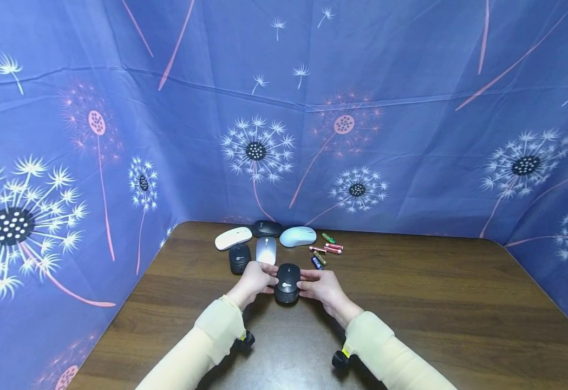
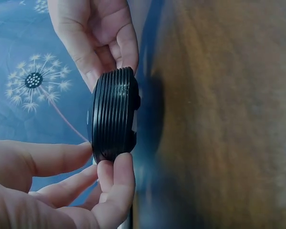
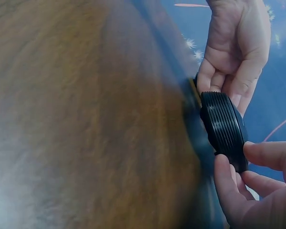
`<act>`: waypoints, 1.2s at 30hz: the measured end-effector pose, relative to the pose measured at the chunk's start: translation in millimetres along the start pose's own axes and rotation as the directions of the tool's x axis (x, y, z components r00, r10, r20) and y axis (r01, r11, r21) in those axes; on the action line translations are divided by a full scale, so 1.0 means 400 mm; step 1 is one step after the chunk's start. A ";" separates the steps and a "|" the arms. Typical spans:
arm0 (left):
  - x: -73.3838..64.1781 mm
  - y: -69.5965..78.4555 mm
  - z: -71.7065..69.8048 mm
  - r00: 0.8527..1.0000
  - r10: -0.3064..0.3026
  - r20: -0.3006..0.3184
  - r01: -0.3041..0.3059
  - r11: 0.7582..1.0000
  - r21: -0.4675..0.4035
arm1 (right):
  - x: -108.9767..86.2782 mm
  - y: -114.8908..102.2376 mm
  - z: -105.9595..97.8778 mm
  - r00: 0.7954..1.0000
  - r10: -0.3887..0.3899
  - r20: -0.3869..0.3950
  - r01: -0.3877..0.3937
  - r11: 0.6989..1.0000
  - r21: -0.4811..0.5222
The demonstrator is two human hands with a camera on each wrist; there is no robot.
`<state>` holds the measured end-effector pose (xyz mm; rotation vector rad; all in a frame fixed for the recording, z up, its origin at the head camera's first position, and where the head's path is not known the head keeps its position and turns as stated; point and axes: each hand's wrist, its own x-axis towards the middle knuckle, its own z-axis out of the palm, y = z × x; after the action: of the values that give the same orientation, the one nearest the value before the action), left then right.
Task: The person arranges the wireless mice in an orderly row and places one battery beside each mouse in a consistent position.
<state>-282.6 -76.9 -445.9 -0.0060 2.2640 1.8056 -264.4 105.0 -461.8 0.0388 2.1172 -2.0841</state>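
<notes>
In the head view, we see the left hand (image 1: 253, 283) and the right hand (image 1: 324, 288) holding one black mouse (image 1: 287, 277) between them, each by one side, above the brown table (image 1: 435, 309). Behind the left hand we find a small group: a white mouse (image 1: 233, 238), a short dark mouse (image 1: 239, 258), a silver mouse (image 1: 266, 250), a flat dark mouse (image 1: 266, 228) and a pale blue mouse (image 1: 298, 236). Near this last one, on its right, lie some small batteries (image 1: 333, 248) – red, green, blue and brownish. A blue cloth (image 1: 400, 130) with dandelions hangs behind the table

In the left wrist view, we look at the ribbed end of the black mouse; the left hand pinches it from the near side, fingers narrow on its edge, and the right hand grips the opposite side

In the right wrist view, we see the same hold from the other side – right thumb and fingers close on the mouse, left fingers on its far side. Its underside faces the table and seems a little apart from it
</notes>
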 end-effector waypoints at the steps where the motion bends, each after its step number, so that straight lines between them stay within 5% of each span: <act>1: -0.002 -0.002 0.000 1.000 -0.002 0.004 0.002 1.000 0.007 | -0.002 0.002 0.000 1.000 -0.002 0.008 0.002 1.000 -0.007; 36: -0.036 -0.017 -0.004 0.998 -0.032 0.056 0.028 0.997 0.070 | -0.031 0.006 -0.003 0.998 -0.002 0.056 0.011 0.989 -0.149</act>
<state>-267.9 -82.0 -449.5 0.0233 2.2726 1.6898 -252.0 107.6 -462.6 -0.0443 2.2355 -1.9011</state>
